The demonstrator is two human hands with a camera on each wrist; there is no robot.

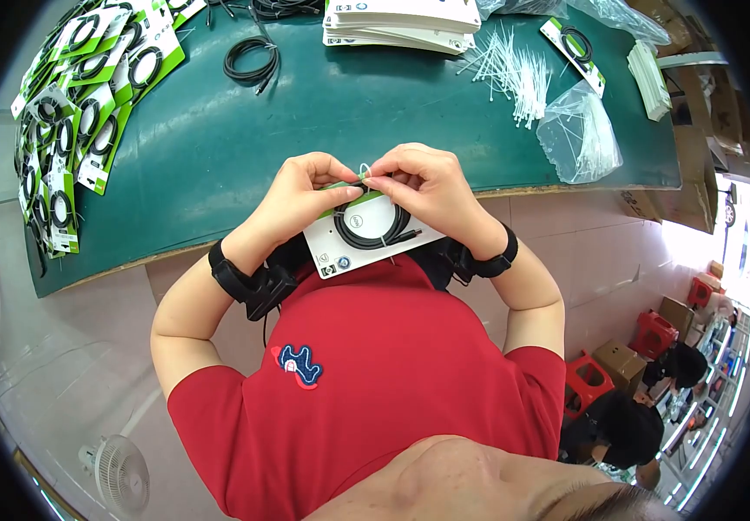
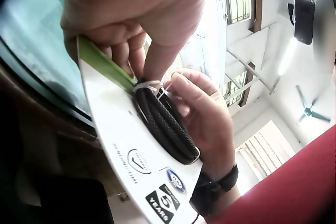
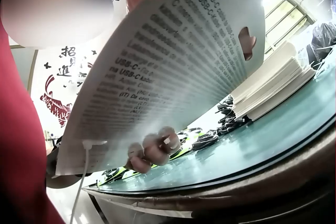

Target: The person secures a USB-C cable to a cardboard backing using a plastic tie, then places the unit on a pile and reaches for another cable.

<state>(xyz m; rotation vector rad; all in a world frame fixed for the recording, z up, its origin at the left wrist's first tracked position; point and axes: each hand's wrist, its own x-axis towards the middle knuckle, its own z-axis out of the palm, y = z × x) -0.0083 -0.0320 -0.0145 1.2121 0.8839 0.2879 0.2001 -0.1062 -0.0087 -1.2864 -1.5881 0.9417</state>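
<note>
Cable card (image 1: 366,233) (both hands pinching)

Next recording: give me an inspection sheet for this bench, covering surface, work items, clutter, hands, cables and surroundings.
Surface: green table, curved front edge.
Job's things: white backing card with a coiled black cable; a white zip tie wraps the coil near the card's green top.
Clutter: loose zip ties, a clear bag, a stack of blank cards, finished carded cables at the far left.
Grippers: left hand grips the card's top; right hand pinches the tie.
Cables: one loose black coil on the table.
Surroundings: floor fan, red stools, cardboard boxes.
</note>
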